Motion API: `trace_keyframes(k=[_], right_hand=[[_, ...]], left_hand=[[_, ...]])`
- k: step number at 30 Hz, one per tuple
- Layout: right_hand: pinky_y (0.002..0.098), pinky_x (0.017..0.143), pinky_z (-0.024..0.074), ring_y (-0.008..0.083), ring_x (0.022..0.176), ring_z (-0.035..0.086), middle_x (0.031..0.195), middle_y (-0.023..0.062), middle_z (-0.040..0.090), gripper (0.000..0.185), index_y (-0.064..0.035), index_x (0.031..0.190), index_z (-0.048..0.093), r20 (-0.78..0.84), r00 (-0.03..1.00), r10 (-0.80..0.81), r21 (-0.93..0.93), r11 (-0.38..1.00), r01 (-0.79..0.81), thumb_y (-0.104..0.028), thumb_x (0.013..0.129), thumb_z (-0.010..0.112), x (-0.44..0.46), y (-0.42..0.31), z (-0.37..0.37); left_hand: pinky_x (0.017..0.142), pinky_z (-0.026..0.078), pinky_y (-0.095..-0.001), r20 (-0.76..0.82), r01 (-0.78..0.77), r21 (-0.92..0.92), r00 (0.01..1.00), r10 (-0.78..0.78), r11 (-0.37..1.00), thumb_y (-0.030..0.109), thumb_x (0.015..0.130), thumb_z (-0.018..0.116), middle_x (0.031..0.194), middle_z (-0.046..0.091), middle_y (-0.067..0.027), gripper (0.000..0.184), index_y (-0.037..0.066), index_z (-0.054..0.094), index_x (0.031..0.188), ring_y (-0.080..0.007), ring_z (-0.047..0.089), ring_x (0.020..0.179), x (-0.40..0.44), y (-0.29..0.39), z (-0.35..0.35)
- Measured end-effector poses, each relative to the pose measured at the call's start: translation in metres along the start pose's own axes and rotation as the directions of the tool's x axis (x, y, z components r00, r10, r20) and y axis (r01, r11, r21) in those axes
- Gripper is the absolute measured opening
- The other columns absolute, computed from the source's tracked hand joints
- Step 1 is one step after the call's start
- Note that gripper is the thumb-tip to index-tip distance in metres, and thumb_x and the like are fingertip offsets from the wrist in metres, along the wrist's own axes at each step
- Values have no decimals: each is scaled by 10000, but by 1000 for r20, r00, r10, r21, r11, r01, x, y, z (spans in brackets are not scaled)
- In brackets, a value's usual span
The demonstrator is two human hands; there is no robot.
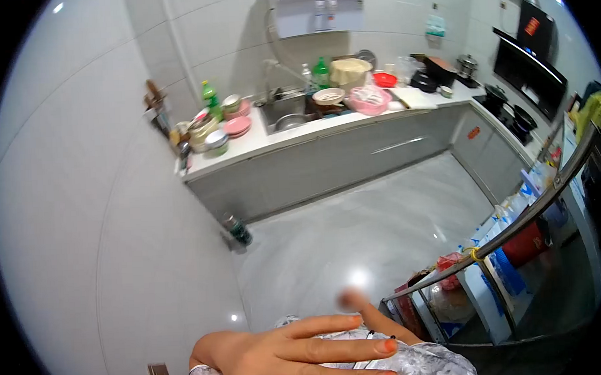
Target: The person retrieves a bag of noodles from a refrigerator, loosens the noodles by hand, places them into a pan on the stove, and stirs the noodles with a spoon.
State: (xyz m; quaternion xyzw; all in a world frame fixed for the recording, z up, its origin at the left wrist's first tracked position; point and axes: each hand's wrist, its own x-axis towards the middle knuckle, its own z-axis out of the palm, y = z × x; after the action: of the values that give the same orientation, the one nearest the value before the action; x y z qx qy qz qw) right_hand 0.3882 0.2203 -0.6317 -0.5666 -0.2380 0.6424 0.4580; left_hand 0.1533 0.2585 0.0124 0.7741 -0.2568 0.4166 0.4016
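My left hand (301, 352) reaches in from the lower left, across the front of my grey-and-white patterned clothing (429, 366). Its fingers are stretched out and slightly apart, with orange-red nails, and nothing is in them. Farther forward, low over the shiny grey floor (330, 246), my right hand (351, 299) shows small and smeared. Its fingers cannot be made out, nor whether they hold anything. The metal railing (445, 275) stands to the right of that hand.
Ahead runs a white counter (265, 147) with a sink (287, 114), pink plates (237, 126), bottles and a pink basin (369, 101). A dark green bottle (236, 229) stands on the floor by the left wall. Bags and boxes crowd shelves behind the railing. A stove (512, 121) sits far right.
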Motion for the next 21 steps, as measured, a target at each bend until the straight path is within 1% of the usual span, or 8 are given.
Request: trace_keyframes(k=[4,7,9,11,13,15,19,21], right_hand=[[316,561,505,219,699,638,763,90,619,151,-32,879,533,-43,998,-46,19,999,47,-181,863,551,47,-45,-4],[310,503,468,178,547,537,684,47,545,190,-36,858,514,-158,954,253,321,927,-193,-224,883,526,30,-82,-51],[315,448,414,168,514,478,620,36,481,226,-60,825,512,57,997,46,758,648,-73,-276,884,485,-6,-88,-97],[316,448,414,169,513,480,620,37,487,223,-59,817,517,-192,974,120,638,770,31,-272,877,496,-25,-86,-117],[318,448,414,170,512,483,620,38,492,220,-58,808,523,-497,814,301,402,911,-92,-268,870,508,-30,-85,-127],[319,448,414,171,511,485,621,39,497,217,-57,800,528,-602,711,364,395,909,-131,-264,863,520,-29,-90,-137],[321,448,414,173,510,490,622,40,508,212,-55,783,539,-694,577,431,488,871,-64,-256,849,544,-20,-104,-155],[323,448,413,174,509,492,622,41,513,210,-54,774,544,-703,532,471,543,839,-26,-253,842,556,-13,-118,-158]], left_hand=[[1031,262,-531,-51,-110,-47,993,108,993,99,791,622,1123,592,-199,309,39,598,1093,-387,509,1128,22,-75,-29],[1034,238,-553,158,-306,-51,938,310,951,87,786,622,1103,603,-197,327,28,585,1105,-397,541,1082,33,-156,-68],[1030,247,-551,117,-227,-208,960,254,951,85,800,605,1102,601,-205,313,0,570,1098,-402,550,1067,41,-189,-77],[1023,261,-549,103,-212,-327,961,258,921,82,812,589,1102,598,-216,297,-26,557,1088,-406,557,1054,61,-230,-93],[1011,284,-546,88,-231,-448,950,299,864,72,816,581,1093,601,-218,273,-23,566,1072,-401,557,1058,82,-278,-100],[996,308,-544,29,-237,-548,953,301,802,63,820,574,1083,607,-216,260,-17,574,1068,-393,556,1063,100,-321,-103],[948,378,-514,113,-273,-611,899,423,743,74,797,595,1107,600,-198,265,-3,591,1050,-354,531,1104,134,-419,-94],[1062,192,-515,451,-134,-647,727,518,750,229,906,401,1323,390,-215,439,16,426,1289,-374,299,1296,152,-475,-93]])
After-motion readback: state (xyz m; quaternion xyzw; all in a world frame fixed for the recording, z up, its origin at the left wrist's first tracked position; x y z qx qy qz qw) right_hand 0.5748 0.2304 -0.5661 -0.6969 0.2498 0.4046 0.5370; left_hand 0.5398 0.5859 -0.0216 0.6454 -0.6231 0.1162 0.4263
